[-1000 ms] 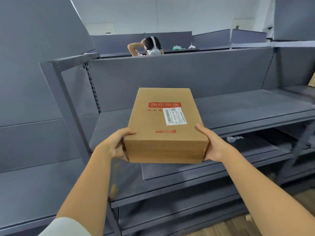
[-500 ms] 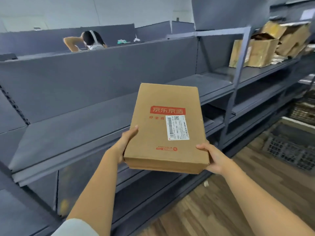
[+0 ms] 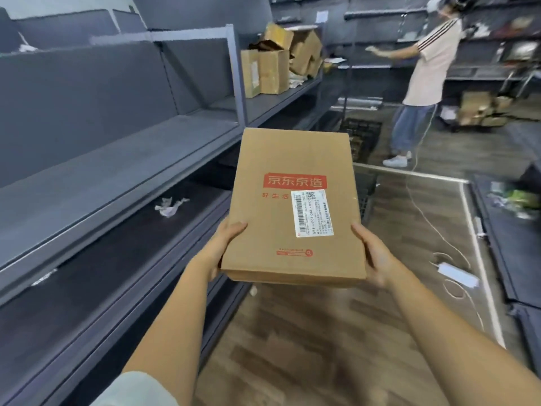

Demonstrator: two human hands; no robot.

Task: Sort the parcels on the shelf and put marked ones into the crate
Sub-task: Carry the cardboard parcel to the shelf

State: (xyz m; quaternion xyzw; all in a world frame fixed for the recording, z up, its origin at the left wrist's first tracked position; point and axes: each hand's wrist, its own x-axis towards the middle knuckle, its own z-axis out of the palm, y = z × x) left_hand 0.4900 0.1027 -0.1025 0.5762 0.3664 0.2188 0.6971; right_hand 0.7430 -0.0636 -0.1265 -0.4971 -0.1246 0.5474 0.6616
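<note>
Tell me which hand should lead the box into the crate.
Probably right: the right hand grips the box on the side nearer the crate, ahead-right; the left hand grips its shelf side.

Grey metal shelving (image 3: 117, 159) runs along the left side, and more dark shelves (image 3: 374, 16) line the far wall. The floor (image 3: 307, 332) is brown wood plank, with a pale metal strip (image 3: 482, 273) and a loose white cable (image 3: 430, 221) lying across it at the right. A patch of pale wall (image 3: 58, 7) shows above the shelving, top left.

Crumpled paper (image 3: 170, 207), distant person (image 3: 429, 64)
</note>
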